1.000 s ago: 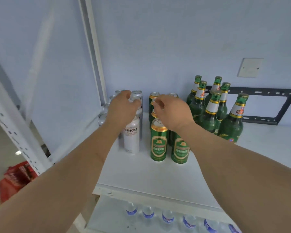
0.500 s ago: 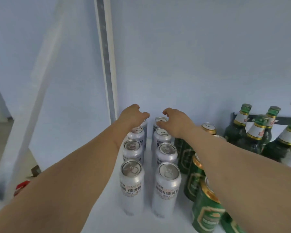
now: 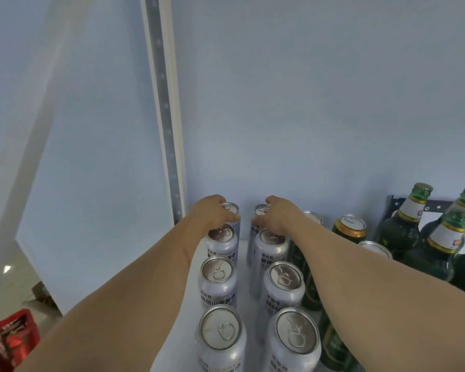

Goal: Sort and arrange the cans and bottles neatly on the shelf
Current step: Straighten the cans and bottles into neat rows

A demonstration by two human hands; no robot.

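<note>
Silver cans [image 3: 218, 275] stand in two rows running front to back on the white shelf [image 3: 249, 312], with green cans [image 3: 348, 229] and bottles [image 3: 399, 229] to their right. The left hand [image 3: 212, 213] curls round the rearmost can [image 3: 231, 210] of the left row; the right hand [image 3: 278, 214] curls round the rearmost can of the right row. The step in hand looks like squaring up the back of the silver block. Next likely calls for nudging both back cans level without knocking the neighbours in front.
</note>
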